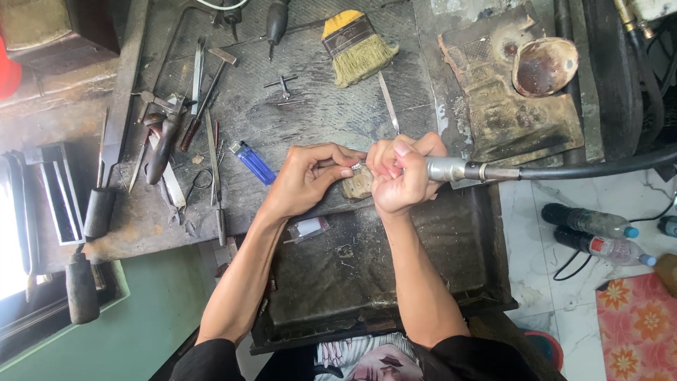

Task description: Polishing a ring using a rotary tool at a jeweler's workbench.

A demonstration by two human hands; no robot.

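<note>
1. Ring (357, 166): we pinch this small metal piece between our two hands, over the worn wooden peg (358, 185) at the bench edge; it is too small for us to tell more.
2. Two plastic bottles (596, 233) lie on the tiled floor at right, dark-bodied with blue caps, one with a red label band. A small clear packet (309, 227) with a white and red patch lies on the tray's (451, 282) top left rim.
3. Our left hand (307, 180) has its fingers curled narrow, thumb and forefinger tips closed on the ring.
4. Our right hand (398, 176) is a closed fist around the metal handpiece (458, 170), whose black flexible shaft (599, 166) runs off to the right. We cannot see the tool's tip; our fingers hide it.
5. Just left of the left hand lies a blue lighter (254, 162). Files and pliers (176, 141) crowd the bench's left side.
6. Further up lie a yellow-handled brush (358, 46) and a thin metal strip (388, 102), well apart from the hands.
7. A shell-like dish (544, 65) rests on a scorched block (508, 106) at upper right.
8. The dark tray sits under our forearms.
</note>
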